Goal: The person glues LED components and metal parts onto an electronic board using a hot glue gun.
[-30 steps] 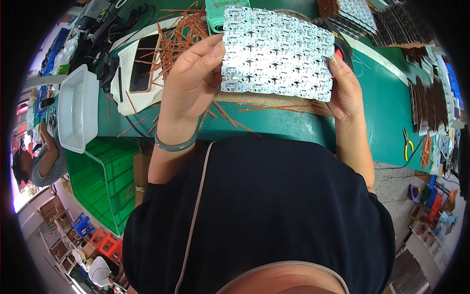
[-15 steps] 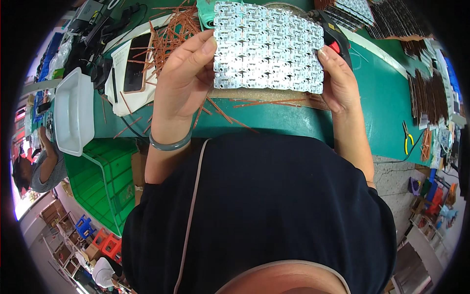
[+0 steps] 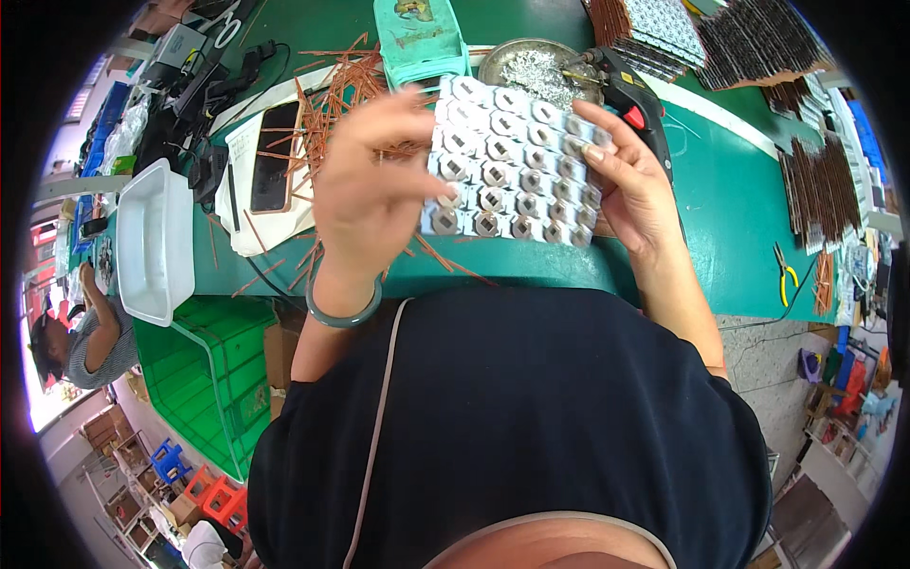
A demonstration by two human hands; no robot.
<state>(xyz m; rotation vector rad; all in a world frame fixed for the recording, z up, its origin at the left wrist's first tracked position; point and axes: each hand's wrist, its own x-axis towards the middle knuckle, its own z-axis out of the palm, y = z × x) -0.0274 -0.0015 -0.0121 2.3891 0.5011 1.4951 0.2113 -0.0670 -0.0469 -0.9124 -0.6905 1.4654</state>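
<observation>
My right hand (image 3: 630,180) grips the right edge of a panel of small circuit boards (image 3: 512,175), thumb on the face towards me. Rows of round silvery parts with dark rectangular centres cover that face. The panel tilts above the bench. At its left edge is my left hand (image 3: 365,185), smeared by motion, with its fingers and thumb apart. Its thumb overlaps the panel's lower left corner; whether it touches cannot be made out. Behind the panel stands a round metal dish (image 3: 540,68) of small silvery bits.
Thin copper-coloured strips (image 3: 346,104) lie heaped beside a phone (image 3: 275,156) and a teal container (image 3: 417,43). A black tool with a red button (image 3: 635,118) stands behind my right hand. Stacked panels (image 3: 820,190) and yellow-handled pliers (image 3: 785,275) lie right; a white tub (image 3: 156,242) stands left.
The panel has turned over from its flat printed face to the face with round parts, and sits lower. My left hand has come off its former grip on the left edge.
</observation>
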